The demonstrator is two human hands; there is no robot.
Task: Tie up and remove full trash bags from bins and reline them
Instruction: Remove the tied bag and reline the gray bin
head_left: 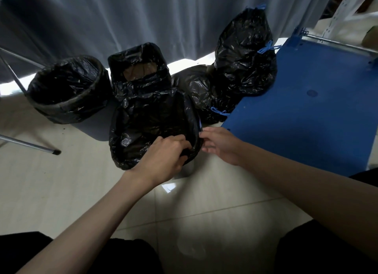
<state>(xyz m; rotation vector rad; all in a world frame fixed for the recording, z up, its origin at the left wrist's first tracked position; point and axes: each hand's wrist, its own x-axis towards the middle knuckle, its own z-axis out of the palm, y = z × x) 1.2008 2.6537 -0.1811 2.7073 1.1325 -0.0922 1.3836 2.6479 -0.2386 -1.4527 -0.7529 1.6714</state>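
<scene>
Pale tile floor w/ grey curtain behind lined bins.

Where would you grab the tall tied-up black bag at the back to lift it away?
By its gathered neck at the very top, coming from above. The tall tied bag stands upright against the curtain, and its blue drawstring pinches the plastic into a narrow tuft there, which looks easy to close a grip round. The body below is wide, slack and glossy, so it would likely slip.
</scene>
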